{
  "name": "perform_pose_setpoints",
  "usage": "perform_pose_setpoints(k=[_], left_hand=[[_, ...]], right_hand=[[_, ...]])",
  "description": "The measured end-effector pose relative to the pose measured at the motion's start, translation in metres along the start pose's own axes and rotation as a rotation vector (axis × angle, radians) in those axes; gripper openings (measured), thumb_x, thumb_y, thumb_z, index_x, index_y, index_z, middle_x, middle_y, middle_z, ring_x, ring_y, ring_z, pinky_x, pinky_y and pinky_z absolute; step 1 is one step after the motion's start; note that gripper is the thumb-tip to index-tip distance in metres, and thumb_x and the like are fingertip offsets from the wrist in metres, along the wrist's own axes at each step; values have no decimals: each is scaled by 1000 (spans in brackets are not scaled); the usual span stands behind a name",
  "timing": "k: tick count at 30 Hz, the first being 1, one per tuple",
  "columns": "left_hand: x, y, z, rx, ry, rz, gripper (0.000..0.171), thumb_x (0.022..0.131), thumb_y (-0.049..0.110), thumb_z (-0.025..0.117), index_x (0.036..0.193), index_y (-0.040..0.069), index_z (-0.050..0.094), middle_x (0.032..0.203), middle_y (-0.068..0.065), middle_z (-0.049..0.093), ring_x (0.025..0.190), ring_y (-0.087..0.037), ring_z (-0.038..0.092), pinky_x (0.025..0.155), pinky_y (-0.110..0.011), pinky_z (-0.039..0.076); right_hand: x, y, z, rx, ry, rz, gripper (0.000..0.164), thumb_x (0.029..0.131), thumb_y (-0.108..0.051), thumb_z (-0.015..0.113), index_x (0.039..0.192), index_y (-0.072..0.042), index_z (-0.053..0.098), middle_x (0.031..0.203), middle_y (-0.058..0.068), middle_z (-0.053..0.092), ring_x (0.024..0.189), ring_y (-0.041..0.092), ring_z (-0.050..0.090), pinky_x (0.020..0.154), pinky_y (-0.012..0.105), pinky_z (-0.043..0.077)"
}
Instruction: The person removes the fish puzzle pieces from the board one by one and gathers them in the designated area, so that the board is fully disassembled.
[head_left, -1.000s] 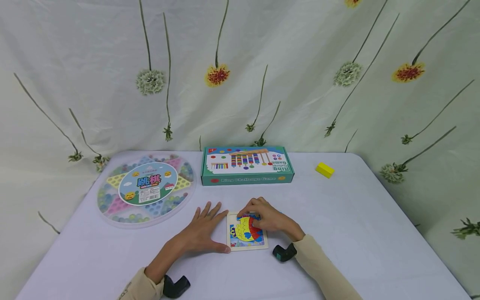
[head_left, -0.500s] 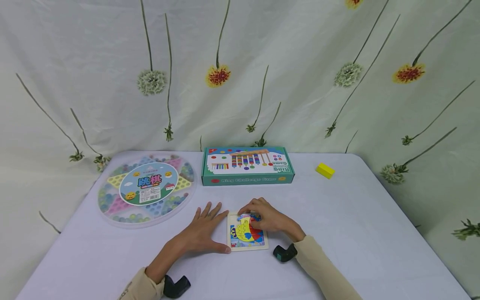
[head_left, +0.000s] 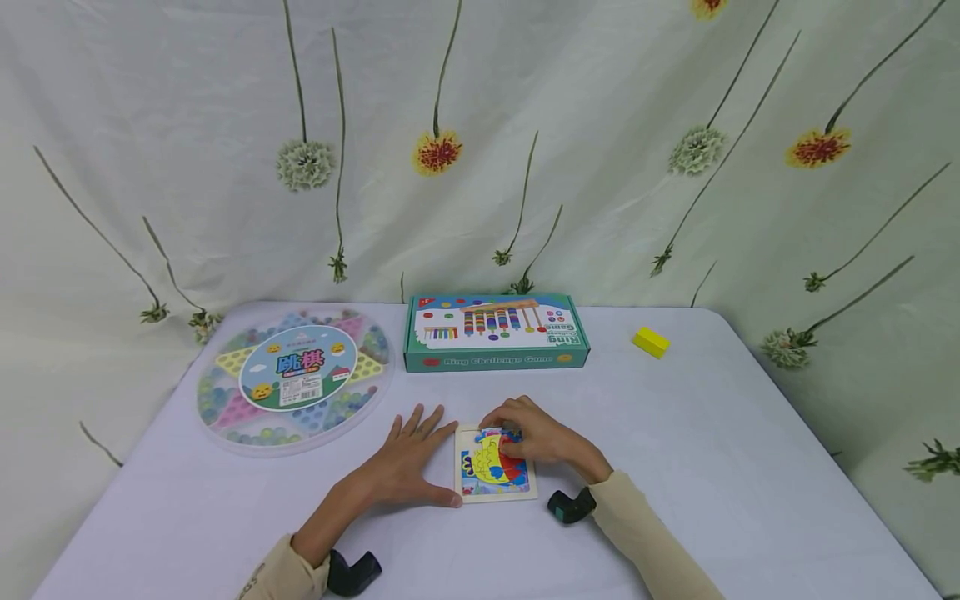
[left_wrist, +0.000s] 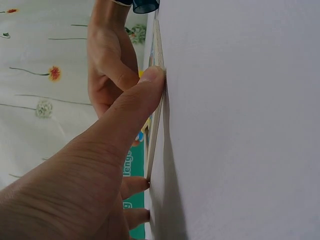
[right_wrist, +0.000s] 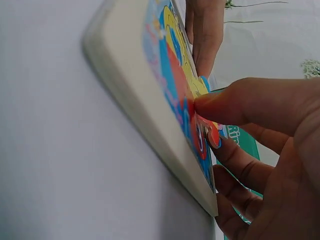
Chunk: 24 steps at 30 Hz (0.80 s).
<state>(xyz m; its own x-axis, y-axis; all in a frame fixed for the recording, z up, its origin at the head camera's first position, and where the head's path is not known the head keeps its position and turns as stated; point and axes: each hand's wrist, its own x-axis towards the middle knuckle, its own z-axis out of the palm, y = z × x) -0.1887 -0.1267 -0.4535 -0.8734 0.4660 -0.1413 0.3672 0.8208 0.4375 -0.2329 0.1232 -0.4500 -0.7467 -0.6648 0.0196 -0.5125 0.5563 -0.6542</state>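
One small, flat, red-and-blue jigsaw piece (right_wrist: 215, 137) seems to be pinched between thumb and forefinger of the right hand (head_left: 531, 431), its remaining fingers bent beyond the far edge of the square, pale wooden puzzle frame (head_left: 501, 498). Whether the piece is being seated or lifted cannot be told. Either way, it is best kept level and moved squarely, with a light pinch, so that neighbouring pieces are not dragged out. The frame should be kept braced by the left hand (head_left: 411, 458), whose fingers are spread wide and nearly straight, nothing being grasped; its near left corner is touched by the thumb. The frame is set flat on the white-covered table (head_left: 675, 467), between the two hands, its far side partly covered by the right.
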Motion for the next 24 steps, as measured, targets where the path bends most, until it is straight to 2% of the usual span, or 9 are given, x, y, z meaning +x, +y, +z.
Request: perform_pose_setpoints(k=[7, 15, 24], left_hand=[[0, 0, 0, 11, -1, 1, 105, 65, 66, 75, 150, 18, 35, 160, -9, 17, 147, -37, -1, 115, -60, -1], [-1, 1, -1, -5, -2, -4, 105, 65, 64, 76, 149, 18, 36, 160, -9, 17, 147, -37, 0, 115, -60, -1], [0, 1, 0, 6, -2, -15, 105, 64, 64, 77, 149, 19, 36, 160, -8, 16, 147, -37, -1, 115, -60, -1]], right_hand=[[0, -1, -2, 60, -22, 58, 36, 85, -7, 68, 119, -16, 66, 108, -5, 63, 108, 17, 42, 88, 34, 44], [0, 1, -4, 100, -31, 49, 36, 87, -5, 66, 121, -15, 67, 105, -5, 62, 107, 16, 43, 88, 34, 42], [-1, 0, -6, 77, -42, 25, 38, 87, 0, 63, 123, -12, 66, 106, -2, 62, 107, 18, 44, 90, 35, 42]])
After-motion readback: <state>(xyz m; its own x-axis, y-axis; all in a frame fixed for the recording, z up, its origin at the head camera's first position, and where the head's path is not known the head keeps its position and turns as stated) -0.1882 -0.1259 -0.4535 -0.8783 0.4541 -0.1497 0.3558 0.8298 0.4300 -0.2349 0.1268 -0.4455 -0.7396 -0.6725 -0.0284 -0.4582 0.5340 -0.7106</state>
